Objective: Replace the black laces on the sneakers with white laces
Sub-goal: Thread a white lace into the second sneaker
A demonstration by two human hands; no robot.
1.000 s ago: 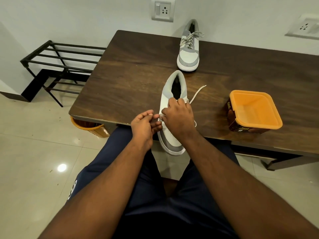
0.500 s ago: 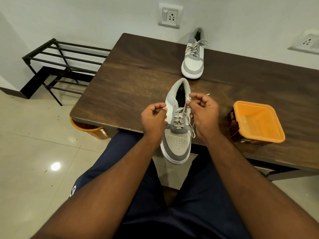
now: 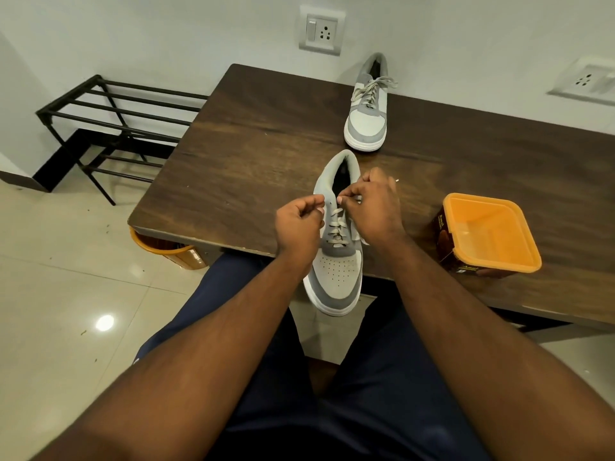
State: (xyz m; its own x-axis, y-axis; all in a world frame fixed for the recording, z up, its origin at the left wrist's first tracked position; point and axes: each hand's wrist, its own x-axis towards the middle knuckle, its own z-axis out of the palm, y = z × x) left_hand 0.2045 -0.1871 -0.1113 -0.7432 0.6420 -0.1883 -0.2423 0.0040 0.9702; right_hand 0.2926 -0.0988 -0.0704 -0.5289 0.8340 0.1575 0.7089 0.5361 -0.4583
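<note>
Both hands now pinch lace ends, hiding the near sneaker's [image 3: 337, 271] top eyelets.

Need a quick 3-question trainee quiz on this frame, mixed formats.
1. True or false: the far sneaker already has white laces.
2. The near sneaker sits: A) wholly on the table B) toe overhanging the near edge C) on the floor.
3. Fill in: the orange tub stands to the ___ of the near sneaker.

Key:
1. True.
2. B. The toe sticks out over the person's lap.
3. Right. The left hand and right hand work at the white lace near the top eyelets.
</note>
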